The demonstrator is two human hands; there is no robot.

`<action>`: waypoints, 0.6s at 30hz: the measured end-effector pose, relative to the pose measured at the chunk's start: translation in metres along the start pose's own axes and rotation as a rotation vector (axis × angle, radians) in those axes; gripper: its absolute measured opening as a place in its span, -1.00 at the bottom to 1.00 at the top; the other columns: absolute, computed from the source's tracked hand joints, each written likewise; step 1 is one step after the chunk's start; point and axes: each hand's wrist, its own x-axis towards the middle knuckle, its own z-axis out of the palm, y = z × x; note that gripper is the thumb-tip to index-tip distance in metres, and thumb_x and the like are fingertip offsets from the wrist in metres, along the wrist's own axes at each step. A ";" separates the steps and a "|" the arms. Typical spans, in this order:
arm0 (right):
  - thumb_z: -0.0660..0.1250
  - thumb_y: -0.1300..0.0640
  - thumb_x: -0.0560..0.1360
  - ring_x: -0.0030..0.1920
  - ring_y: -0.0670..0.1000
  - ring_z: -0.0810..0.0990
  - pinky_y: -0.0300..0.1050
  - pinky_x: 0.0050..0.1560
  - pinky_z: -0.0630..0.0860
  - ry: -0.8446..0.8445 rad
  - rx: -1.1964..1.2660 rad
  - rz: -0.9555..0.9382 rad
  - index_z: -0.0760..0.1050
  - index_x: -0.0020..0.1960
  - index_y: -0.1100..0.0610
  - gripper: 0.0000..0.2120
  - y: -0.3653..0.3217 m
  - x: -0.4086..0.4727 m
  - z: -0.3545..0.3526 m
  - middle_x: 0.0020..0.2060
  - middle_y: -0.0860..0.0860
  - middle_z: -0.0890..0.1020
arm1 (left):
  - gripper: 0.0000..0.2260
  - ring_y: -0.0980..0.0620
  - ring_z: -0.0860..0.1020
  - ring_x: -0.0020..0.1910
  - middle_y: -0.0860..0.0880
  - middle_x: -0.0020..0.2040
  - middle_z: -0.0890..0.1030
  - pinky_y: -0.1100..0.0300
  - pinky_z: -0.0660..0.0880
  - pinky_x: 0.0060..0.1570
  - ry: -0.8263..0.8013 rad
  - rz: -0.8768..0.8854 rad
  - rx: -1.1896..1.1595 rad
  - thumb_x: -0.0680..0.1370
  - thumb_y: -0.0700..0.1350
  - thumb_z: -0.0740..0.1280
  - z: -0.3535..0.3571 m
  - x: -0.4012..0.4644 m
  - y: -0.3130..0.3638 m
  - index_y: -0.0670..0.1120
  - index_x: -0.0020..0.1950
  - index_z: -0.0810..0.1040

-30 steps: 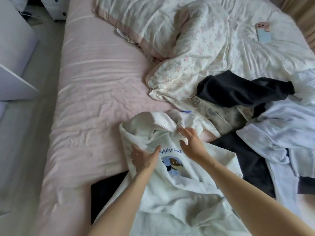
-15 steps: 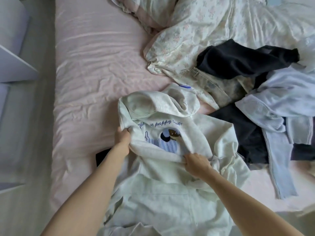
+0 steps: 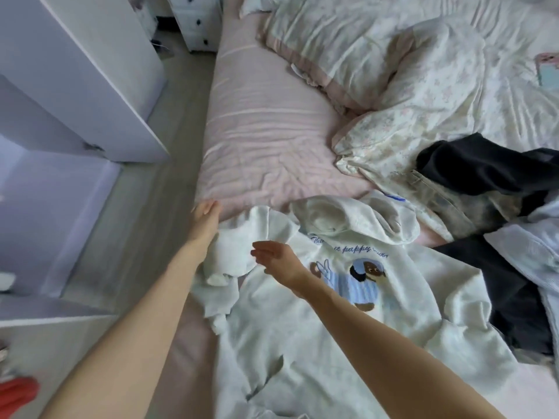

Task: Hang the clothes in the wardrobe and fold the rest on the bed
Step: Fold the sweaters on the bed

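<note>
Right then, the white hoodie [image 3: 348, 322] lay flat on the bed [image 3: 266, 140] under both arms. The right hand [image 3: 281, 261] hovered loose above its bunched sleeve [image 3: 223, 261], holding nothing; the left hand [image 3: 207, 217], fingers straight, sat just beyond. That sleeve hung near the edge and might slip off

I saw a floral duvet [image 3: 423, 95] bunched across the far part of the frame, and a phone [image 3: 548, 69] in a pink case lay on it at the right edge. A white drawer unit [image 3: 196, 22] with dark knobs stood on the grey floor [image 3: 127, 231] at the top of the frame. At the bottom left corner I noted a red object [image 3: 16, 394], too blurred to identify, resting on the same floor.
</note>
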 end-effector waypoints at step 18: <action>0.28 0.04 0.51 0.18 0.15 0.46 0.07 0.14 0.48 0.949 0.148 0.302 0.12 0.46 0.12 -0.40 0.126 0.023 -0.254 0.33 0.13 0.30 | -0.13 -0.07 0.07 0.45 -0.01 0.49 0.00 -0.04 0.23 0.34 -0.537 0.616 0.724 0.39 0.17 0.42 0.213 -0.008 -0.021 0.14 0.52 -0.05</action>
